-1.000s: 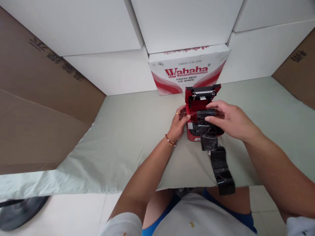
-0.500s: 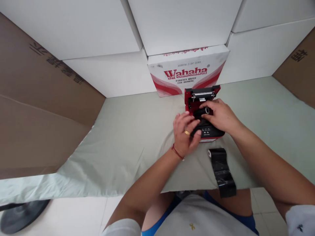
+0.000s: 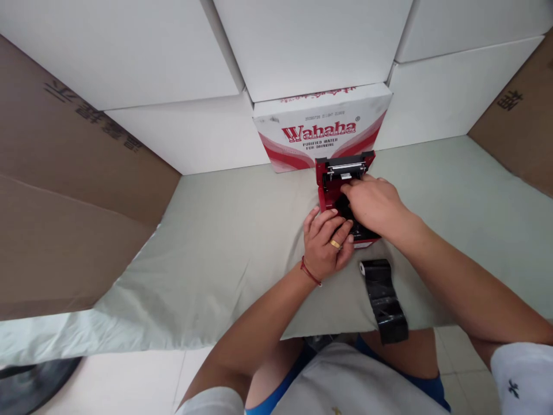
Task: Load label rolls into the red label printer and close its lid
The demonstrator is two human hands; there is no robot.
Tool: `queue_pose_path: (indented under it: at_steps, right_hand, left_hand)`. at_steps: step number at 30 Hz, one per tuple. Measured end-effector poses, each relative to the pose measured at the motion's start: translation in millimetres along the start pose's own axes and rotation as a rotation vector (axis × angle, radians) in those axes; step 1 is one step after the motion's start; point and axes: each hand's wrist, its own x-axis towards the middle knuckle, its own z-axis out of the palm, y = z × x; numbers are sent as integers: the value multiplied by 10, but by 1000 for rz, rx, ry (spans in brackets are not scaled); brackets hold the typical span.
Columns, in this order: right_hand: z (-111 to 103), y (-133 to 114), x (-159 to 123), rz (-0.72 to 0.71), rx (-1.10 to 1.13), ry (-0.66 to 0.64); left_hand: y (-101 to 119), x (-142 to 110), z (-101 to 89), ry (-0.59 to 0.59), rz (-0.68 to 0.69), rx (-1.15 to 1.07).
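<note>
A small red and black printer (image 3: 327, 199) stands on the cloth with its lid (image 3: 345, 164) raised, showing a metal bar and roller inside. My left hand (image 3: 326, 242), with a ring and a red wrist cord, is closed over the printer's front left edge. My right hand (image 3: 375, 203) reaches into the printer bay from the right, its fingers bent down inside. Whatever those fingers hold is hidden under the hand. In front of the printer lies a black film roll (image 3: 380, 294) with a white core, its loose end hanging over the table edge.
The table wears a pale green cloth (image 3: 224, 230). Behind the printer stands a white and red Wahaha carton (image 3: 324, 129), backed by large white boxes (image 3: 173, 135). Brown cardboard panels (image 3: 78, 207) flank the table. A black round base (image 3: 38, 386) sits on the floor at lower left.
My right hand has turned over and gone deeper into the printer; the black roll seen between its fingers is now hidden. My left hand has settled on the printer's edge. The view has shifted slightly.
</note>
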Motion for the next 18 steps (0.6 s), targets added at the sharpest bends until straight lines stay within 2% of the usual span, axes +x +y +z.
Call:
queue_pose_path:
  at_steps: [3,8,18]
  right_hand:
    - [-2,-22,12,61,-13,-70]
    - [63,0,-31,165,45,-16]
    - [120,21,54,108,55,-12]
  left_hand:
    - [2,-7,-1,-13,-7,-25]
    - [14,-19,-6,-29,15,-3]
    - [41,40,-16,24,76,37]
